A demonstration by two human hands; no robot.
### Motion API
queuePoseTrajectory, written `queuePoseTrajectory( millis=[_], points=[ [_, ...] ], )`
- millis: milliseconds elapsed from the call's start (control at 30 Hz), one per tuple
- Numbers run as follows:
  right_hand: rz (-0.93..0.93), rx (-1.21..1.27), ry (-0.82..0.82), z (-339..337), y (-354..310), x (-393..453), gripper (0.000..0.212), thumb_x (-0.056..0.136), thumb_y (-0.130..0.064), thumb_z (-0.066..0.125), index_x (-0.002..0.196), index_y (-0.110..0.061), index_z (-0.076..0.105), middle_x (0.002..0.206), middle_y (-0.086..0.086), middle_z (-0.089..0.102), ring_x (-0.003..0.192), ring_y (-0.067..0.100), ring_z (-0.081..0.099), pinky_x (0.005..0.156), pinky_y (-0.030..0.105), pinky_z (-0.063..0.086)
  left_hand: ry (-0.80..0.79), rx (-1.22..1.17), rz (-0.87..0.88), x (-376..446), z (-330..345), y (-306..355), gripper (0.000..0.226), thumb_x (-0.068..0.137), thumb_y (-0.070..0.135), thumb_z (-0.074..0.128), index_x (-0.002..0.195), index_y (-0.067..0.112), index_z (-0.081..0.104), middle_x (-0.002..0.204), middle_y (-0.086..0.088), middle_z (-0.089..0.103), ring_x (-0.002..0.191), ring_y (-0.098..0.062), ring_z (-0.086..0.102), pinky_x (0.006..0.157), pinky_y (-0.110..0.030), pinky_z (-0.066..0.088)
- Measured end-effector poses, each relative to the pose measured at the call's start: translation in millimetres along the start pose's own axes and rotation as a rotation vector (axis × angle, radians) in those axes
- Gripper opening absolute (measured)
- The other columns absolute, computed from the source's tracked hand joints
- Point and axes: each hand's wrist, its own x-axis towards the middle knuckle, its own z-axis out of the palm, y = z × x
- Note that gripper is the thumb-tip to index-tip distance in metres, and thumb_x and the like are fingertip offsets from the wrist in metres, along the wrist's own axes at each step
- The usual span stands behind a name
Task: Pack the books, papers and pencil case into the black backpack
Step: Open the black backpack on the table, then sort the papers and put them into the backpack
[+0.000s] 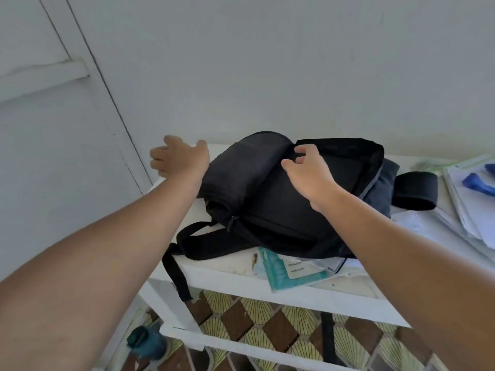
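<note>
The black backpack point(267, 199) lies flat on a white table point(241, 279) against the wall, its main flap partly open toward the right. The left hand point(178, 156) hovers with fingers spread wide beside the backpack's left end, holding nothing. The right hand point(308, 172) has its fingers curled at the edge of the backpack's opening, pinching the fabric there. A green book point(289, 271) pokes out from under the backpack's near edge. A stack of papers point(466, 210) sits at the table's right, with something blue point(478, 182) on top. 1 strap point(176, 274) hangs off the table's front. A teal bottle point(147, 344) stands on the patterned floor below.
</note>
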Motion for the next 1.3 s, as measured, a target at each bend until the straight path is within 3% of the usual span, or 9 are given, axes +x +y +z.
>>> queuePoseTrajectory(
  millis=[167,333,533,733,800,900,1033,1167,1300],
  points=[
    [-0.017,0.176,0.205,-61,-1,2,0.036,0.1,-0.023,0.055,0.136,-0.025,0.051,0.119,-0.004,0.059,0.091,0.006,0.056,0.064,0.023,0.044,-0.344,-0.076,0.601,-76,31,47,0.02,0.091,0.035,0.057,0.091,0.016,0.065,0.096,0.001,0.067,0.102,-0.024,0.059,0.09,-0.043,0.053],
    [0.006,0.372,0.271,-156,15,1,0.024,0.096,-0.016,0.051,0.119,-0.021,0.057,0.091,-0.005,0.061,0.079,0.014,0.061,0.074,0.031,0.056,-0.498,-0.084,0.822,-185,79,109,0.025,0.095,0.032,0.062,0.087,0.008,0.065,0.087,-0.001,0.069,0.083,-0.017,0.063,0.079,-0.035,0.051],
    [0.071,0.267,0.25,-247,67,2,0.026,0.081,-0.023,0.058,0.107,-0.024,0.061,0.099,0.005,0.067,0.077,0.02,0.059,0.069,0.036,0.049,-0.718,0.079,0.857,-287,144,158,0.022,0.097,0.035,0.062,0.101,0.014,0.068,0.098,0.001,0.07,0.095,-0.02,0.066,0.082,-0.033,0.052],
    [0.076,-0.074,0.263,-324,138,0,0.018,0.1,-0.023,0.056,0.117,-0.023,0.061,0.102,-0.004,0.064,0.077,0.01,0.056,0.057,0.026,0.04,-0.795,0.293,0.813,-361,203,164,0.02,0.095,0.024,0.059,0.102,0.006,0.067,0.105,-0.014,0.07,0.099,-0.033,0.065,0.075,-0.036,0.048],
    [0.026,-0.271,0.236,-341,157,3,0.024,0.1,-0.026,0.056,0.124,-0.026,0.062,0.121,0.002,0.064,0.099,0.019,0.06,0.069,0.029,0.046,-0.777,0.359,0.846,-372,216,163,0.021,0.094,0.026,0.059,0.103,0.008,0.062,0.104,-0.012,0.068,0.099,-0.033,0.064,0.073,-0.036,0.048],
    [0.032,-0.585,0.102,-355,179,5,0.042,0.103,-0.032,0.053,0.145,-0.031,0.054,0.148,0.008,0.047,0.134,0.036,0.04,0.096,0.04,0.04,-0.809,0.387,0.844,-384,232,166,0.03,0.094,0.036,0.064,0.109,0.01,0.061,0.109,-0.011,0.066,0.101,-0.032,0.064,0.067,-0.033,0.042],
    [0.069,-0.766,0.026,-369,198,1,0.05,0.105,-0.047,0.048,0.153,-0.035,0.048,0.163,0.004,0.035,0.143,0.038,0.031,0.111,0.046,0.033,-0.909,0.402,0.733,-398,252,175,0.061,0.084,0.052,0.074,0.13,0.014,0.059,0.12,-0.008,0.068,0.106,-0.029,0.065,0.068,-0.029,0.041],
    [0.141,-0.806,-0.006,-384,205,4,0.054,0.105,-0.05,0.046,0.154,-0.028,0.047,0.165,0.007,0.032,0.147,0.039,0.028,0.116,0.047,0.029,-0.879,0.45,0.636,-410,261,174,0.08,0.08,0.044,0.08,0.141,0.008,0.043,0.13,-0.009,0.061,0.115,-0.031,0.062,0.074,-0.032,0.045],
    [0.179,-0.787,0.013,-388,207,-1,0.055,0.104,-0.051,0.049,0.148,-0.018,0.051,0.158,0.009,0.04,0.144,0.04,0.03,0.115,0.045,0.029,-0.959,0.355,0.422,-415,268,174,0.093,0.065,0.04,0.094,0.135,0.005,0.045,0.13,-0.009,0.061,0.114,-0.031,0.063,0.086,-0.035,0.054]
  ],
)
